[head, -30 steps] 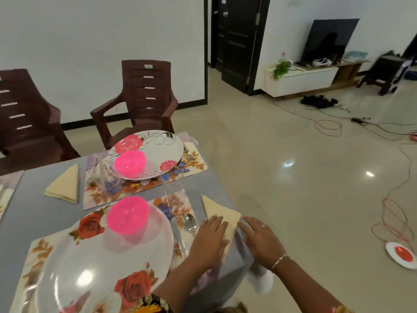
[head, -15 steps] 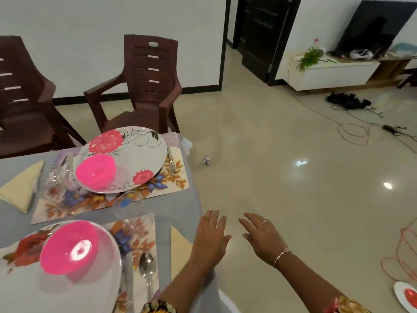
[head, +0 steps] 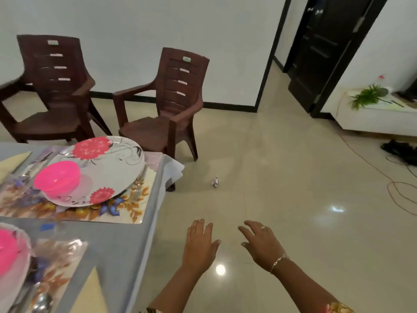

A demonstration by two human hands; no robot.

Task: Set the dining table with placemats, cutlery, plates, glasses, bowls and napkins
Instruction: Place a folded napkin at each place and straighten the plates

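Note:
My left hand (head: 199,245) and my right hand (head: 261,241) hover palm down over the floor, right of the grey table (head: 121,245), fingers straight and holding nothing. On the table a floral placemat (head: 126,211) carries a white flowered plate (head: 108,172) with a pink bowl (head: 57,178) on it. At the near left lie a second placemat (head: 63,265), the edge of another plate with a pink bowl (head: 6,249), a spoon (head: 42,301) and a folded yellow napkin (head: 92,294). Another yellow napkin (head: 11,161) lies at the far left.
Two brown plastic chairs (head: 169,123) (head: 52,96) stand beyond the table by the white wall. A crumpled scrap (head: 215,181) lies on the tiled floor. Cables (head: 401,195) trail at the right, near a low white cabinet (head: 372,118) and a dark door (head: 325,53).
Both hands have lifted off the yellow napkin and moved right, off the table and over the floor. My view has swung toward the chairs and the floor.

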